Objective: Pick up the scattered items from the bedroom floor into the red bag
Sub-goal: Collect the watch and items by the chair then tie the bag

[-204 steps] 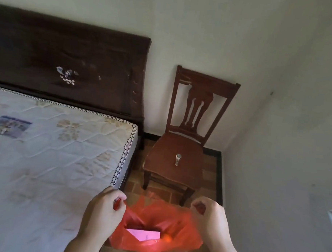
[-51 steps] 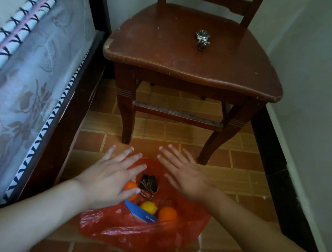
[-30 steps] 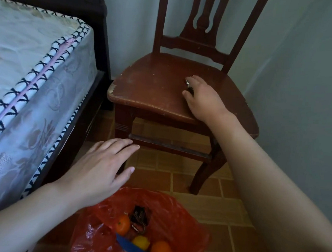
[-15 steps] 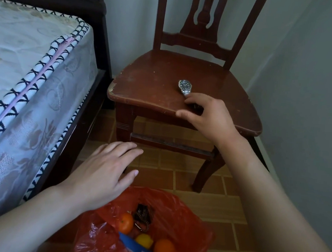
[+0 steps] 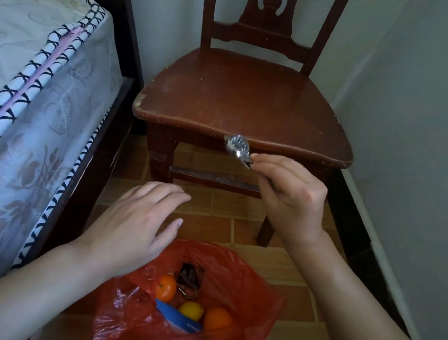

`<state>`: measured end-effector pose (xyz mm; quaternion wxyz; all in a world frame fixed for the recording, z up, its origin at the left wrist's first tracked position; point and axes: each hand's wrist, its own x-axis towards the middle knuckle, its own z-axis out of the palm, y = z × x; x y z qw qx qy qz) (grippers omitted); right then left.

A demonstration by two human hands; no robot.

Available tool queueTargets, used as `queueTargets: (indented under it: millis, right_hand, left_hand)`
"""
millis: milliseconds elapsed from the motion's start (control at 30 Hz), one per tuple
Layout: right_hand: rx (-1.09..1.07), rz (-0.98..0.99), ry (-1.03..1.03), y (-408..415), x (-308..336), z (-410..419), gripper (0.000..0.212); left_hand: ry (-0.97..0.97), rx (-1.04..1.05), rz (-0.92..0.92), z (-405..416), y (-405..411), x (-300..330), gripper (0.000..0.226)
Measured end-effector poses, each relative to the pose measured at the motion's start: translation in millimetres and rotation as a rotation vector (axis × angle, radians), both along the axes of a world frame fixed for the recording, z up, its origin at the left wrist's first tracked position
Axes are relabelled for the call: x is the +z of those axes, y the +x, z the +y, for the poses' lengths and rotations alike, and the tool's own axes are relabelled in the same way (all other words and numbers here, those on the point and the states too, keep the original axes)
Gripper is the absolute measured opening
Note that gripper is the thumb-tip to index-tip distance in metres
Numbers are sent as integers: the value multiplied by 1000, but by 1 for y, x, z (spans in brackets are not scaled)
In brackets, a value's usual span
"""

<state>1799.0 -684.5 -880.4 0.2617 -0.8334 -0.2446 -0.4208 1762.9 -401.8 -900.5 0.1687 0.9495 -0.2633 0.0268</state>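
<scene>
Two hands: both above the tiled floor
Right hand point(image 5: 291, 199): pinches silver watch point(image 5: 237, 143) by its strap, before the chair point(image 5: 249, 102) seat's front edge
Left hand point(image 5: 135, 224): fingers relaxed, empty, over red bag point(image 5: 248, 284)
Writing: blue item's point(image 5: 176, 317) white letters, unreadable

The watch point(image 5: 237, 143) band is hidden in the right hand point(image 5: 290, 199).

Bare forearms, bare hands point(image 5: 133, 224), no sleeves
</scene>
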Motion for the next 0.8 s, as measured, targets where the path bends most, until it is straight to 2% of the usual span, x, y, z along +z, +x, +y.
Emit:
queueTargets:
  millis: [100, 233, 333, 433, 633, 800]
  right_hand:
    - [63, 75, 17, -22, -16, 6, 7]
    - [172, 241, 49, -51, -49, 15, 10]
    - [251, 327, 131, -72, -63, 22, 10]
    - [287, 377, 244, -86, -71, 30, 11]
    - [307, 480, 372, -95, -77, 34, 15]
    - [286, 655, 351, -95, -81, 39, 15]
  left_hand:
    - [-17, 14, -27, -3, -3, -2, 54]
    - [-35, 9, 29, -7, -6, -4, 85]
    - [28, -61, 48, -11, -13, -11, 91]
    - [54, -110, 101, -16, -22, -21, 83]
    - [24, -169, 151, -22, -30, -36, 49]
    - [123, -156, 0, -16, -21, -43, 31]
